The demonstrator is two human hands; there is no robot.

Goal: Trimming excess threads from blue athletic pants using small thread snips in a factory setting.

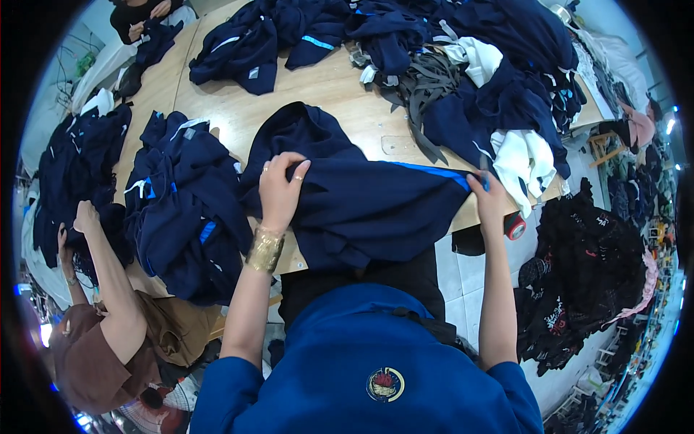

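Note:
A navy garment (369, 206) with a bright blue strip (426, 171) along its top edge is stretched between my hands at the table's near edge. My left hand (280, 186), a wide gold cuff on its wrist, pinches the cloth at the left. At the right end of the strip, my right hand (489, 199) is closed on the garment's corner. Something small, blue and grey, shows at its fingertips, too small to make out. Part of the garment lies bunched on the table behind my left hand.
The wooden table (311, 87) bears a navy garment pile (191, 210) at left, more at the back, and grey strips (426, 87) and white cloth (517, 159) at right. Co-workers are at left and far left. Black garments (585, 275) lie at lower right.

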